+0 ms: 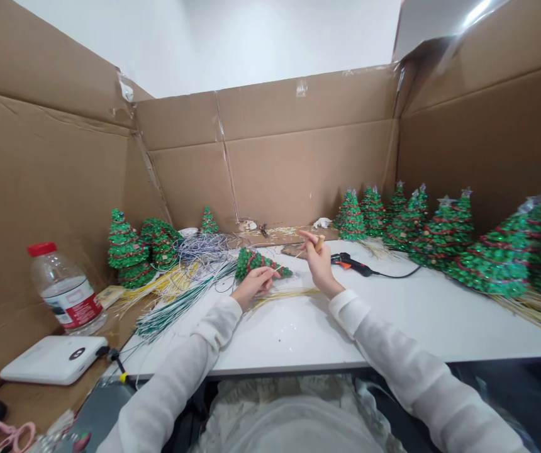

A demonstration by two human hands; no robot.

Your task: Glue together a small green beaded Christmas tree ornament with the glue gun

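A small green Christmas tree [246, 257] with red trim lies on its side on the white table, its tip pointing right. Across its near side, my left hand [257, 280] is closed in a pinch, gripping the tree near its upper part. My right hand [316, 261] is just to the right, wrapped round a slim tool with a light wooden handle [319, 243]; the index finger sticks out to the left. A thin pale strand or shaft runs from the right hand towards the left fingertips; I cannot tell which.
Finished-looking trees [440, 229] line the right side, others [126, 251] the left. Bundles of green wire [180, 308] and yellow strands [171, 283] lie left. A glue gun [353, 264] with its cord rests right. A bottle [70, 292] and white power bank [56, 360] stand left. Cardboard walls surround the table.
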